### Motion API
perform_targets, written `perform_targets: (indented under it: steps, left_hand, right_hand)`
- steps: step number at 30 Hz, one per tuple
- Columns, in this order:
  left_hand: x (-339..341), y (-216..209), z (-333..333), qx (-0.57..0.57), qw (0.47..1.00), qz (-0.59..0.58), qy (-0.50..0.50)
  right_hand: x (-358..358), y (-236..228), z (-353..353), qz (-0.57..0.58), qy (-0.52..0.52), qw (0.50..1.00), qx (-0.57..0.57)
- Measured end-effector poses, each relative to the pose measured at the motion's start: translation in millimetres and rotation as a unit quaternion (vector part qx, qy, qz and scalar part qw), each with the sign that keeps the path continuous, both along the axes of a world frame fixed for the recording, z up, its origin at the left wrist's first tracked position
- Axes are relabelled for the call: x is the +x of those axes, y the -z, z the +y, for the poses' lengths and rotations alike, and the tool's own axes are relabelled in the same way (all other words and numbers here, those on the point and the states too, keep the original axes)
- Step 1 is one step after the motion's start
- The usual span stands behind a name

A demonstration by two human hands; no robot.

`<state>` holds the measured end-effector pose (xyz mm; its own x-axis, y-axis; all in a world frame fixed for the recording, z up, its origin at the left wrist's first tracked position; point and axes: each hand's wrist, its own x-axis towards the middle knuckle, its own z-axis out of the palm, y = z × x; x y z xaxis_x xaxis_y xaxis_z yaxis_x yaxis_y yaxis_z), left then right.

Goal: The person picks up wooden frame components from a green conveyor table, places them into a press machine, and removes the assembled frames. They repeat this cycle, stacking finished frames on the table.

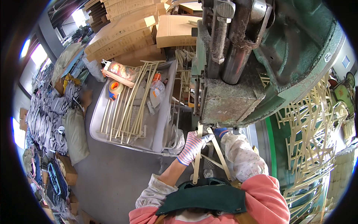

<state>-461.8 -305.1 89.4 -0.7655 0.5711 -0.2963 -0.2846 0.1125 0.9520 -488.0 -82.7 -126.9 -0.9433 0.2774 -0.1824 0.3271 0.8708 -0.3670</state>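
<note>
My left hand (191, 146), in a striped glove with a white thumb, is closed round a cream flat bar (196, 170) beneath the head of a green press (233, 99). A second cream bar (222, 156) slants down toward my body, and a thinner crosspiece shows between the two. Their upper ends reach up under the press block. Of my right hand (220, 132), only a bit of blue glove shows beside the slanted bar; its fingers are hidden by the press and my sleeve. Whether it touches the bars I cannot tell.
A pale plastic tub (97, 125) at left holds cream frames (130, 108), a tape roll (115, 87) and a clear bag (157, 93). Cardboard boxes (126, 31) are stacked behind. Many cream frames (311, 130) pile up at right. Bundled striped cloth (52, 115) lies far left.
</note>
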Motion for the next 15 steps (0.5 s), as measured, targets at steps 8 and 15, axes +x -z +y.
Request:
perform_targets:
  steps: [8,15]
  left_hand:
    - [1.7,-1.1,2.7,0.014,1.0,-0.002,-0.026]
    - [-4.6,9.8,7.7,0.02,0.999,-0.017,-0.028]
  right_hand:
    - [6.6,-3.2,5.7,0.006,-0.005,1.0,-0.012]
    - [8.6,-5.1,11.7,0.014,-0.01,0.999,-0.028]
